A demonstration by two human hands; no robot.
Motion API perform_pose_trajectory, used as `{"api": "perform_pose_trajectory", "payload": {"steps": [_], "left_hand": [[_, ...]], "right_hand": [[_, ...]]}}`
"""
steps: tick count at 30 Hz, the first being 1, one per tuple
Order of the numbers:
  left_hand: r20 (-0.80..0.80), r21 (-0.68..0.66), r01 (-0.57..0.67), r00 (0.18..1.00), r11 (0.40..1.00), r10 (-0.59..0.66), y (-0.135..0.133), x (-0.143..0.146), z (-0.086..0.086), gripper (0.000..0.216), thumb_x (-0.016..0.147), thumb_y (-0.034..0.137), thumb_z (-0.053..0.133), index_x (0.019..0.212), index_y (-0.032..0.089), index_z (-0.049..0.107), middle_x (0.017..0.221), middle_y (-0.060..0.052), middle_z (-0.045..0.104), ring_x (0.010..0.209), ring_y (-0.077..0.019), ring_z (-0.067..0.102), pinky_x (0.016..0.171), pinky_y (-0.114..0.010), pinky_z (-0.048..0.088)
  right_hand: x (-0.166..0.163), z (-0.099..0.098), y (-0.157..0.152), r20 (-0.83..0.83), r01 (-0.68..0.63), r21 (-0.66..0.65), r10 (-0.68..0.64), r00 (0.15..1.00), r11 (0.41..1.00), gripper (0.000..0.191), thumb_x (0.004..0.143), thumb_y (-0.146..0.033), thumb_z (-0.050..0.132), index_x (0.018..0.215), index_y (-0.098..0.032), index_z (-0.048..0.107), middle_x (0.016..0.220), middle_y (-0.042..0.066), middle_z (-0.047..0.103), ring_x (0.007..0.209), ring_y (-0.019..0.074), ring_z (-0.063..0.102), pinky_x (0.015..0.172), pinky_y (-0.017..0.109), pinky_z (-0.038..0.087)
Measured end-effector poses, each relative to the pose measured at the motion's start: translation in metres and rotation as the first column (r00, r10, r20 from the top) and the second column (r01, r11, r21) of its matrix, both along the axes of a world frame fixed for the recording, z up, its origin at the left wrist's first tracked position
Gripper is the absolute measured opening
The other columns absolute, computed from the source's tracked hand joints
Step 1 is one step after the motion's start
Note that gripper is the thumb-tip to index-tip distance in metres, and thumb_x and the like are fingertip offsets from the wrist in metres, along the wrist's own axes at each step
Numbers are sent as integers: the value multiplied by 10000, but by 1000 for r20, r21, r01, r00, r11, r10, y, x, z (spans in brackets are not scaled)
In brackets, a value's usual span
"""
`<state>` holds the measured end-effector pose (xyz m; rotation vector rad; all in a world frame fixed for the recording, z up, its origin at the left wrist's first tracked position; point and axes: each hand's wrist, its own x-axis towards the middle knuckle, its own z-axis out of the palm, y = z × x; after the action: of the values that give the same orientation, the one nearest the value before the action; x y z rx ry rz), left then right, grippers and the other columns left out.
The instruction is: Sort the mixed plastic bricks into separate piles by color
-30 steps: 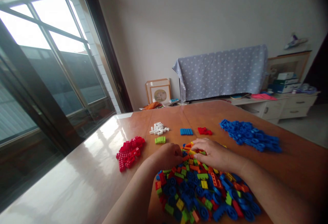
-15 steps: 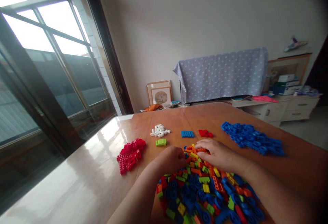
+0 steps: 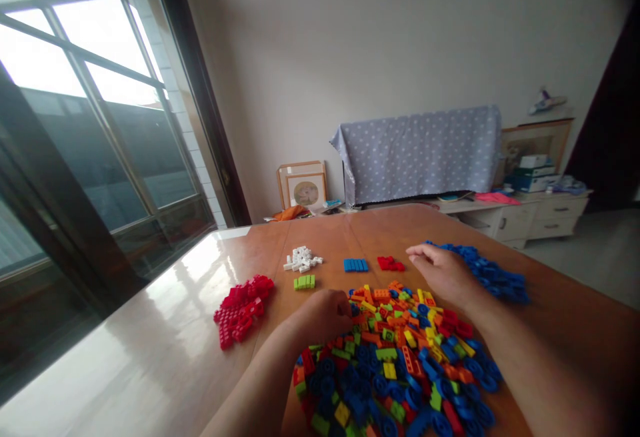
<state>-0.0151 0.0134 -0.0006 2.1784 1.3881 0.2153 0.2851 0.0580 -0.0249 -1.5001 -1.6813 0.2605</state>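
Observation:
A large mixed pile of toy building bricks [image 3: 390, 353] in orange, blue, yellow, green and red lies in front of me. My left hand [image 3: 327, 315] rests at the pile's left far edge with its fingers curled in; whatever they hold is hidden. Beyond the pile, my right hand [image 3: 443, 275] is over the table, its fingers drawn together and pointing left, between a small group of red bricks [image 3: 391, 263] and a heap of blue bricks [image 3: 493, 271]. The hand partly covers that blue heap. Anything in its fingers cannot be made out.
Dark pink-red bricks [image 3: 244, 309] form a group at left. White bricks [image 3: 303, 259], a row of green bricks [image 3: 304, 282] and a row of blue bricks [image 3: 355, 265] sit on the wooden table [image 3: 165, 350]. Behind are a cloth-covered object [image 3: 420, 157] and a low cabinet [image 3: 535, 218].
My right hand has left the mixed pile's far edge and moved up and right toward the blue heap. My left hand stays by the pile. The view has shifted slightly.

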Motion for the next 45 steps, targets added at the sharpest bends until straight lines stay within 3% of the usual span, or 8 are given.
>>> {"api": "perform_pose_trajectory", "payload": {"steps": [6, 12, 20, 29, 37, 45], "left_hand": [[46, -4, -10, 999, 1000, 10, 2, -4, -3, 188, 736, 300, 575, 853, 176, 656, 740, 0, 640, 630, -119, 521, 505, -206, 304], [55, 20, -15, 998, 1000, 14, 4, -6, 0, 184, 717, 238, 585, 874, 169, 653, 765, -3, 643, 661, -123, 546, 522, -199, 323], [0, 38, -27, 1000, 999, 27, 6, -6, 0, 219, 760, 308, 580, 880, 156, 682, 767, -22, 663, 657, -133, 552, 520, -214, 306], [62, 132, -65, 996, 989, 58, 16, -14, -6, 220, 758, 210, 501, 847, 148, 692, 807, -28, 681, 704, -140, 575, 590, -225, 368], [69, 182, -90, 995, 979, 78, 16, -10, -14, 182, 732, 161, 554, 858, 160, 684, 905, -41, 670, 799, -150, 580, 658, -222, 400], [85, 169, -72, 995, 983, 59, 12, -8, -12, 217, 757, 147, 534, 923, 172, 672, 911, -38, 663, 790, -150, 575, 663, -224, 403]], "right_hand": [[14, -5, 8, -36, 51, -22, -51, 998, 998, 303, 853, -343, 523, 1071, -210, 687, 1059, 72, 746, 979, 217, 683, 854, 319, 501], [16, -8, 9, -22, 44, -90, -46, 999, 995, 290, 823, -314, 520, 1014, -199, 706, 966, 53, 753, 885, 204, 682, 775, 291, 495], [15, -7, 4, 125, -60, -222, 90, 988, 973, 236, 812, -261, 505, 875, -201, 724, 800, 19, 742, 784, 183, 651, 704, 258, 454], [12, -14, -3, 282, 6, -350, 99, 954, 937, 176, 758, -226, 565, 611, -186, 651, 663, 21, 675, 644, 161, 583, 571, 248, 319], [-19, -15, -10, 200, -162, -369, 249, 948, 915, 194, 820, -286, 536, 777, -202, 706, 771, 0, 710, 728, 154, 605, 588, 225, 357], [-47, -12, -22, -26, -425, -353, 446, 895, 833, 204, 827, -232, 540, 951, -192, 698, 811, -2, 689, 705, 135, 580, 628, 221, 412]]}}
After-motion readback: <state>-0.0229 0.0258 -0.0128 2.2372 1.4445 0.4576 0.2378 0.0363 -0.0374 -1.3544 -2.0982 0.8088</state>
